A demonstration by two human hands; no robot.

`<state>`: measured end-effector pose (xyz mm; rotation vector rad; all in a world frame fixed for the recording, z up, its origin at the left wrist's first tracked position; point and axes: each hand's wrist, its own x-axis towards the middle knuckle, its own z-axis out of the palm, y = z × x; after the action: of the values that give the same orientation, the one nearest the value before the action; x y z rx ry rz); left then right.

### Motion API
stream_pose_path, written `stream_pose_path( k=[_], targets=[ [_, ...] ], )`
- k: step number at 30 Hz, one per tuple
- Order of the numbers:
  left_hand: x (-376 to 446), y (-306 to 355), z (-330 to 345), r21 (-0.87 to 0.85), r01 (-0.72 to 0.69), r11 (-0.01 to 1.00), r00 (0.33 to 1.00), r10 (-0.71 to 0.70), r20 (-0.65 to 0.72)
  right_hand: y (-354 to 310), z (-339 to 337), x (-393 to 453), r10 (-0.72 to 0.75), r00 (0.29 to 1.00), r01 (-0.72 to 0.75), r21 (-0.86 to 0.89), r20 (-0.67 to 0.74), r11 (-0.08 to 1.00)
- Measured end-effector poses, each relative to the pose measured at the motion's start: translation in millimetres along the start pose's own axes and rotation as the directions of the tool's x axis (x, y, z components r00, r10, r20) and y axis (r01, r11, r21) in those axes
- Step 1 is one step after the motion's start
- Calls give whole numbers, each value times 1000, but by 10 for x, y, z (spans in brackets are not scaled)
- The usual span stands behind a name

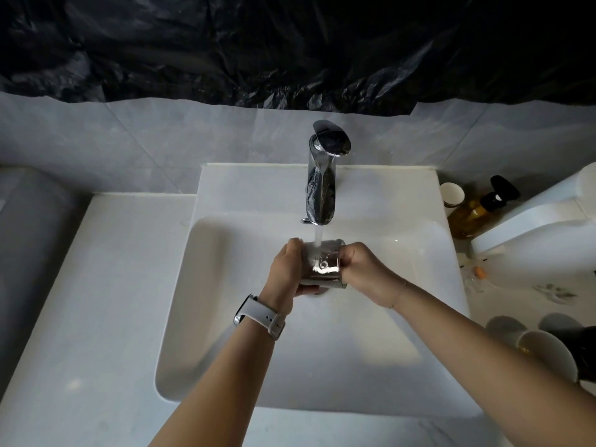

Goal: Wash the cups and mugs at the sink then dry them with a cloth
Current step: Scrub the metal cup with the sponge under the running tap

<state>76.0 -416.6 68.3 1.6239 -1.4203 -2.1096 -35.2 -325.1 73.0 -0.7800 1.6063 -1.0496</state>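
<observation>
Crumpled black plastic sheeting (290,46) covers the upper wall, with pale grey tiles (161,137) below it. A white table (80,317) runs along the left and front, and set into it is a white rectangular sink (225,317), the largest fixture in view. On the far right lies a white rounded fixture (541,221), only partly in view.

Both bare forearms reach in over the sink from the bottom edge. A chrome faucet (321,188) stands at the back rim of the sink, and a stream of water (317,238) runs from its spout.

At the right edge, near the front, a white mug (548,353) lies tilted beside a dark object that is cut off by the frame. Behind the sink on the right stand an amber pump bottle (474,214) and, just beside it, a small white cup (451,193).

A metal cup (324,266) is held on its side over the basin, directly under the stream. The left hand (285,272) grips its left end, the fingers (296,245) curled round it. The right hand (361,269) grips the right end, curled round the rim. A white-strapped watch (258,316) sits on the left wrist, and a thin bracelet (398,293) circles the right wrist.
</observation>
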Motion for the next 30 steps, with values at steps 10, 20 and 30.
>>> stream_pose_path(
  k=[10,20,30],
  targets=[
    [58,35,-153,-88,-39,995,997,45,59,-132,-412,-47,34,999,-27,-167,36,985],
    [83,43,-94,-444,239,863,945,-102,311,-58,-315,-299,114,926,-81,103,-361,991],
    [101,-24,-107,-489,262,832,960,-172,221,-179,-200,-352,-429,864,395,-173,-264,902]
  ],
)
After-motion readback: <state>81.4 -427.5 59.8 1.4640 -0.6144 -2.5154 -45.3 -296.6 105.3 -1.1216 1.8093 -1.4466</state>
